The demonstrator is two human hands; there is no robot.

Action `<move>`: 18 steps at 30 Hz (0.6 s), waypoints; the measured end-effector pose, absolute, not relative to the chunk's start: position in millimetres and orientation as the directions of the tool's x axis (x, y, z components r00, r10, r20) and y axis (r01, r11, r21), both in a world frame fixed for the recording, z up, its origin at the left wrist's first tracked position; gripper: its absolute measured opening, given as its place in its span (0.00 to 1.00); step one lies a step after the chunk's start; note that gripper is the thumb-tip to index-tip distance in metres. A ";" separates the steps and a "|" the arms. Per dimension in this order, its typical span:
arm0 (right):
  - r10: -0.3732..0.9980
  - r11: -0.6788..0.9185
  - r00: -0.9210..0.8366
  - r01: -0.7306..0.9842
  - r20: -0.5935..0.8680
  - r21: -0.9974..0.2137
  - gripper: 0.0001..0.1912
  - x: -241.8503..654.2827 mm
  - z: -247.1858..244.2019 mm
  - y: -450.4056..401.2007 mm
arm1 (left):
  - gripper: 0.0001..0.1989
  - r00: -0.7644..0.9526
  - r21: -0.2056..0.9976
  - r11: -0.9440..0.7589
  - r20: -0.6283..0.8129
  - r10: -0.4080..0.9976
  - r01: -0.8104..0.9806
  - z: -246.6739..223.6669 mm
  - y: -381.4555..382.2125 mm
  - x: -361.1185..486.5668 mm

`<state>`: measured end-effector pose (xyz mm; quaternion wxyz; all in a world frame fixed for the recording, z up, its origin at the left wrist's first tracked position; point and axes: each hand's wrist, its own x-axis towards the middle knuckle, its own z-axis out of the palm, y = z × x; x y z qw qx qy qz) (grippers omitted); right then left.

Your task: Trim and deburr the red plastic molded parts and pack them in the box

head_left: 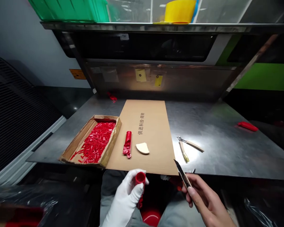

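Observation:
My left hand, in a white glove, is closed around a red plastic tube-shaped part, its round open end facing up. My bare right hand grips a utility knife, the dark blade pointing up and to the left near the table's front edge. Both hands are apart, in front of the table and above my lap. A second red plastic part lies on the cardboard sheet, beside a cream-coloured wedge-shaped piece.
A cardboard box with many small red scraps stands at left on the metal table. Cutting pliers lie open at right. Red pieces rest at the far left and the right edge. Above runs a shelf with bins.

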<state>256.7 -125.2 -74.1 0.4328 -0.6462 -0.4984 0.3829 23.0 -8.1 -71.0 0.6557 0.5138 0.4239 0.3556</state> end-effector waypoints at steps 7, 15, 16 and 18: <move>0.958 0.207 0.010 0.662 0.285 -0.720 0.13 230.3 -59.1 -96.4 | 0.13 0.409 0.987 0.096 -0.141 0.902 0.128 -68.7 -16.2 2.9; 0.902 0.354 -0.208 0.858 0.379 -0.372 0.18 229.2 -40.5 -86.6 | 0.09 0.460 0.981 -0.096 0.008 0.888 0.167 -65.5 -17.9 2.1; 0.899 0.354 -0.216 0.871 0.382 -0.342 0.18 229.4 -39.0 -86.1 | 0.09 0.456 0.980 -0.106 0.017 0.890 0.169 -66.0 -17.9 3.3; 0.896 0.350 -0.226 0.889 0.383 -0.296 0.18 229.6 -36.5 -85.4 | 0.09 0.454 0.977 -0.125 0.032 0.891 0.175 -67.3 -18.1 5.0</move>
